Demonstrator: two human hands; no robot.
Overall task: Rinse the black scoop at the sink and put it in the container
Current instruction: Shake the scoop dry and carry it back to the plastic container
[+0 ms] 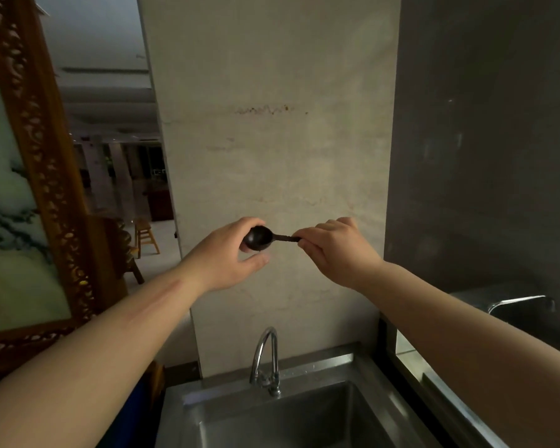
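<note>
The black scoop (262,237) is held high in front of the pale wall, well above the sink. My left hand (232,253) cups its round bowl with fingers and thumb. My right hand (338,250) pinches the end of its short dark handle. The scoop lies roughly level between both hands. Below stands a curved chrome faucet (265,360) over a stainless steel sink (337,412); no water is seen running. No container for the scoop is recognisable in view.
A carved wooden frame (42,176) with a painted panel fills the left side. A dark wall and a metal counter edge (518,302) lie on the right. A wooden stool (146,237) stands in the room beyond the pillar.
</note>
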